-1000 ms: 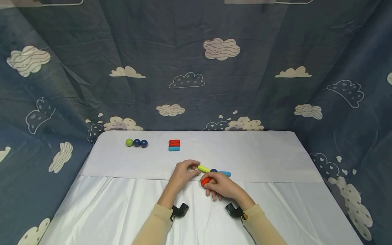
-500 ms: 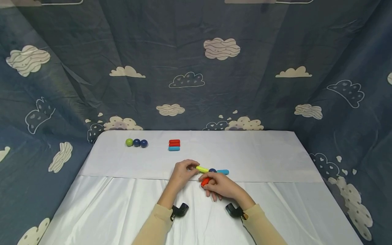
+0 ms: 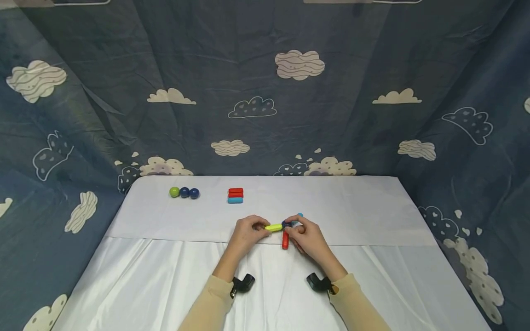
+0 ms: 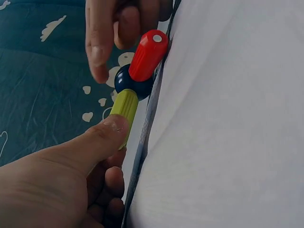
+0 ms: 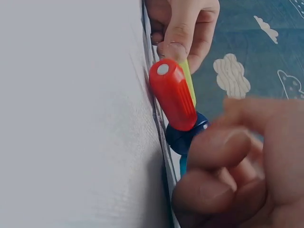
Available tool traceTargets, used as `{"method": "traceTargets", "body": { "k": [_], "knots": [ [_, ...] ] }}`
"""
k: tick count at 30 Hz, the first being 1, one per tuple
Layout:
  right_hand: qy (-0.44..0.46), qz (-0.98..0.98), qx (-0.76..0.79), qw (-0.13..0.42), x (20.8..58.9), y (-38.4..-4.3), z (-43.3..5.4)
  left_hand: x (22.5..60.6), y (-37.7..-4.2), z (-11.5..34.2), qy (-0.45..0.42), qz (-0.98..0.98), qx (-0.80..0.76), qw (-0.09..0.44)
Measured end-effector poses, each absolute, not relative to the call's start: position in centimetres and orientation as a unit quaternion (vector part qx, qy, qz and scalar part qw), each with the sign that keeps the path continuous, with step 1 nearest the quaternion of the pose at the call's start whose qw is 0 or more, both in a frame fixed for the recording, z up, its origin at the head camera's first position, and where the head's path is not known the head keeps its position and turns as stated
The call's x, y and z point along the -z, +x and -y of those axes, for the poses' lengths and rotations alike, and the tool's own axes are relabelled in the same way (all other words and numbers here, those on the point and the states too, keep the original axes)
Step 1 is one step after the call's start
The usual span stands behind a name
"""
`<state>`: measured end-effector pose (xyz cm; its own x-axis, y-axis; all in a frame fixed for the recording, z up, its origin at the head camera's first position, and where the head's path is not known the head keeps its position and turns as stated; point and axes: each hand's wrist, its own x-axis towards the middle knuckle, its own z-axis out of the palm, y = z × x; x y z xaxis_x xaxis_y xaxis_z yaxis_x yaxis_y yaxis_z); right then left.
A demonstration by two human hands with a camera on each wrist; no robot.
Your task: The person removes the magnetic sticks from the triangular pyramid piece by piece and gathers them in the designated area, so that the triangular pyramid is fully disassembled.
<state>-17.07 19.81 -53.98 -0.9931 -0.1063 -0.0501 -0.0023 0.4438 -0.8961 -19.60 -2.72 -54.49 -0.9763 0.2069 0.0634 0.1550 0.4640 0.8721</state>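
Observation:
My left hand (image 3: 250, 233) pinches a yellow-green ribbed rod (image 4: 124, 105) between thumb and fingers. The rod's far end meets a dark blue ball (image 4: 122, 78). Joined to that ball, a red rod (image 3: 285, 240) points toward me, a small metallic disc on its free end. A light blue rod (image 5: 183, 164) extends from the ball's other side, mostly hidden behind the right hand. My right hand (image 3: 308, 236) has its thumb and index finger parted around the ball in the head view; both wrist views show its bent fingers close beside the ball, blurred in the right wrist view.
On the white-covered table (image 3: 352, 207), a green ball (image 3: 174, 192) and two dark blue balls (image 3: 189, 193) lie in a row at the back left. Two red rods (image 3: 235, 192) and a light blue rod (image 3: 235, 200) lie stacked beside them. A cloud-patterned curtain (image 3: 265, 151) surrounds the table.
The red rod was in my right hand and now sits on the dark blue ball. My right hand has let go of it and moved up to the ball. The joined piece has turned slightly.

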Motion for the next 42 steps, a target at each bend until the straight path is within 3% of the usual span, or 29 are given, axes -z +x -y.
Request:
{"method": "traceTargets", "body": {
  "k": [4,13,27,42],
  "knots": [
    [-0.008,-0.864,0.503,0.020,54.17,-17.43,-19.97,54.52,-19.58,2.67,0.102,-0.862,-0.495,0.047],
    [0.006,-0.881,0.471,0.035,54.30,-17.45,-19.96,54.66,-19.54,2.74,0.140,-0.858,-0.490,0.068],
    [-0.002,-0.882,0.470,0.040,54.29,-17.59,-19.84,54.96,-19.82,3.25,0.171,-0.855,-0.489,0.030],
    [-0.027,-0.893,0.448,0.041,54.10,-17.38,-19.86,55.17,-20.03,3.37,0.170,-0.865,-0.470,0.035]
  ]
}}
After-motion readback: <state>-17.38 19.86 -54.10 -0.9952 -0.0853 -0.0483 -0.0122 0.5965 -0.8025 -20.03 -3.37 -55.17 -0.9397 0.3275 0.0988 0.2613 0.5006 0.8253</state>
